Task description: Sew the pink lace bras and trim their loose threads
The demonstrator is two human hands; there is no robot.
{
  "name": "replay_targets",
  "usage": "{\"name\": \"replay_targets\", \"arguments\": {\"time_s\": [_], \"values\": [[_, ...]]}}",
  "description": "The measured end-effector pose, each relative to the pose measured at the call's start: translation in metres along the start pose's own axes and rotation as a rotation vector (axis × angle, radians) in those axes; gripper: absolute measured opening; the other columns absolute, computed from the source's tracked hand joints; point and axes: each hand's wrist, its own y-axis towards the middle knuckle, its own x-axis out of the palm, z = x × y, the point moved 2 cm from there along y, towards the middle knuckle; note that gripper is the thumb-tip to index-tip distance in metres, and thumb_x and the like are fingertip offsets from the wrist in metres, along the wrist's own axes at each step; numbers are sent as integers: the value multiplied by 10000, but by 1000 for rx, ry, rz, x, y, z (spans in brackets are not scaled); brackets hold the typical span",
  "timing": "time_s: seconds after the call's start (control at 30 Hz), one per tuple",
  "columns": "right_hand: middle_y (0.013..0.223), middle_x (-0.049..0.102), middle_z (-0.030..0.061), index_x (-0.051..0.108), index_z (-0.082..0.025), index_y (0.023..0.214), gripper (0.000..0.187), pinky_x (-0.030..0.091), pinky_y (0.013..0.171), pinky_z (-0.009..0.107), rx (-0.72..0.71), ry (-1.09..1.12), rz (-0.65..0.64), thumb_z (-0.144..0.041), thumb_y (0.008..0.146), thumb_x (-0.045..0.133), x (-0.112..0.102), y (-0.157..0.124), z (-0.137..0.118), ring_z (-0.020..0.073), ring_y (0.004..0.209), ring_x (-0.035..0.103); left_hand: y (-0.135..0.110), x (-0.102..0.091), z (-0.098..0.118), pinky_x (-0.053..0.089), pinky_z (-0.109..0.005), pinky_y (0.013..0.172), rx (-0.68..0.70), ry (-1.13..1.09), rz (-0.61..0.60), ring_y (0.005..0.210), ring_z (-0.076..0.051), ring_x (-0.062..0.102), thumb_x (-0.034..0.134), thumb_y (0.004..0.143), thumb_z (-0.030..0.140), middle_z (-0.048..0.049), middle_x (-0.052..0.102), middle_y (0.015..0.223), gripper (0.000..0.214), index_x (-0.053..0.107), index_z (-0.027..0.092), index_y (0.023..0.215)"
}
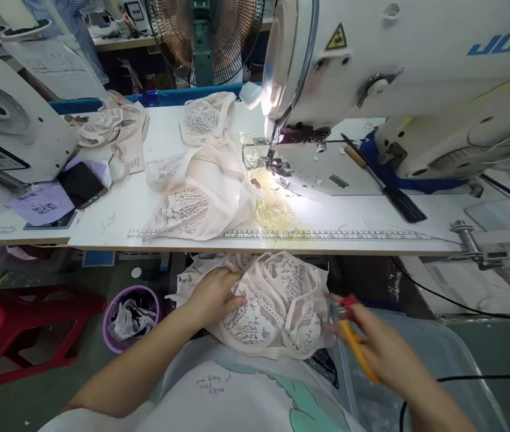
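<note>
A pale lace bra rests on my lap, just below the table's front edge. My left hand is closed on its left part, with the thumb pressing on the lace. At the bra's right edge, my right hand grips scissors with orange and red handles. Motion blurs their blades, so I cannot tell whether they touch the fabric. On the tabletop more beige lace bras lie heaped, left of the sewing machine's lit needle area.
A sewing machine stands at the right, with a black-handled tool on its bed. At the left are a phone and another machine. Below are a purple bin, a red stool and a clear tub.
</note>
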Motion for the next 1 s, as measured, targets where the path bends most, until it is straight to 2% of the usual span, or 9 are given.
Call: {"name": "replay_targets", "arguments": {"time_s": [0.1, 0.23, 0.43, 0.6, 0.7, 0.8, 0.83, 0.93, 1.0], "values": [[748, 605, 68, 511, -225, 781, 68, 489, 553, 318, -156, -36, -90, -286, 794, 484, 38, 17, -21, 245, 690, 603, -11, 12, -16, 476, -310, 709, -68, -106, 59, 805, -202, 589, 573, 773, 198, -42, 628, 812, 55, 603, 185, 817], [665, 521, 32, 385, -235, 703, 78, 439, 516, 287, -216, -82, -45, -190, 761, 412, 46, 32, -41, 202, 606, 537, -28, 10, -36, 462, -299, 676, -228, -118, 193, 786, -197, 587, 467, 781, 114, -53, 608, 816, 133, 579, 172, 825], [555, 476, -8, 359, -243, 622, 195, 389, 426, 254, -269, -83, 38, -289, 764, 486, 17, 68, -66, 166, 484, 475, -7, 27, -33, 477, -282, 685, -222, -131, 210, 768, -180, 598, 486, 753, 105, -27, 614, 784, 114, 568, 183, 767], [725, 610, 30, 505, -234, 766, 196, 404, 490, 260, -170, -126, 56, -425, 790, 545, -21, 124, -85, 183, 595, 558, 0, 34, -25, 497, -359, 715, -191, -65, 246, 845, -238, 601, 524, 781, 212, -81, 626, 903, 144, 588, 171, 903], [706, 604, 24, 511, -228, 762, 269, 374, 517, 272, -121, -280, -1, -489, 772, 574, -24, 184, -106, 194, 612, 559, -4, 12, -22, 499, -369, 767, -89, 41, 323, 931, -246, 592, 532, 803, 278, -96, 623, 1025, 267, 561, 197, 1056], [679, 584, 29, 504, -209, 738, 316, 353, 526, 282, -113, -351, -18, -506, 751, 611, -10, 251, -137, 192, 608, 541, 8, -31, -20, 510, -301, 724, 97, 90, 472, 842, -198, 615, 462, 847, 267, -77, 645, 903, 187, 592, 204, 965], [689, 581, 33, 511, -198, 740, 322, 363, 537, 284, -120, -353, -13, -503, 757, 613, -3, 269, -147, 189, 625, 541, 18, -48, -21, 510, -290, 706, 107, 121, 524, 809, -190, 618, 442, 854, 259, -72, 643, 860, 184, 600, 204, 932], [741, 572, 15, 551, -155, 796, 269, 423, 581, 278, -126, -337, -29, -419, 843, 563, 14, 302, -171, 139, 632, 533, 60, -93, -32, 502, -299, 742, -125, 281, 580, 870, -196, 615, 417, 867, 249, -78, 632, 950, 229, 584, 206, 1017], [760, 561, -2, 556, -142, 820, 217, 445, 595, 271, -130, -305, -45, -350, 880, 534, 18, 301, -180, 114, 624, 525, 89, -112, -44, 484, -324, 793, -287, 344, 556, 1006, -230, 581, 445, 860, 251, -112, 582, 1124, 332, 503, 180, 1179]]}}
